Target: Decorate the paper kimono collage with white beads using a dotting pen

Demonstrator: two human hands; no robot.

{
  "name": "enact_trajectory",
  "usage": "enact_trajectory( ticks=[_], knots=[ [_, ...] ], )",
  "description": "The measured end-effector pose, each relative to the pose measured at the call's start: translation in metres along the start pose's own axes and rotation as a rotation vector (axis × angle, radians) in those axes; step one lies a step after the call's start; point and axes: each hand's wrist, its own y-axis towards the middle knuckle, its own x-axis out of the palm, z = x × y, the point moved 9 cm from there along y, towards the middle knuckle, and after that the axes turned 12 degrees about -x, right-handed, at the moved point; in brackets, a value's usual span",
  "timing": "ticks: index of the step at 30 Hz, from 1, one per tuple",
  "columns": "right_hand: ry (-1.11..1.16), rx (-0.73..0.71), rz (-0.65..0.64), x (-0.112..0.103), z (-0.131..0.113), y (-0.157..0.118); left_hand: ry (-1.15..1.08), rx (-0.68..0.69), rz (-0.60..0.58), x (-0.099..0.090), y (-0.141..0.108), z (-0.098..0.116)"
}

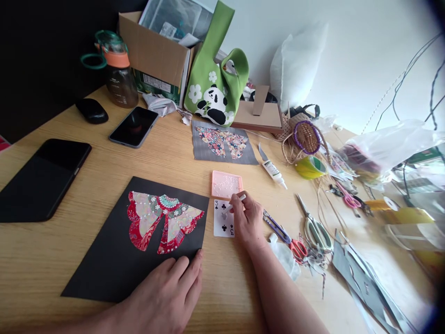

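Note:
My right hand (247, 220) pinches a thin white stick (238, 202), its tip over the playing card (219, 227), a three of clubs with a small whitish smear on it. Just beyond the card sits a pink tray (226, 184) with tiny white beads. My left hand (175, 283) lies on the near right part of a black sheet (104, 260), fingers stretched out and holding nothing. On that sheet is a cape-shaped collar piece (144, 236) in red and pale patterned fabric, trimmed with pearls and beads.
A glue bottle (274, 173), scissors (318, 232), a purple cutter (276, 226) and grey scraps (365, 283) lie to the right. Farther back are a patterned fabric piece (208, 139), a green panda bag (208, 88), a phone (135, 126), a tablet (45, 178) and a bottle (120, 83).

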Motion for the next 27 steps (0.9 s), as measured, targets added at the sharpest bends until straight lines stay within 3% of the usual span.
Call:
enact_trajectory(
  ticks=[27],
  knots=[
    [0.031,0.037,-0.028,0.0029,0.0031,-0.0009,-0.014,-0.018,0.011,-0.0016,0.0008,-0.0007]
  ],
)
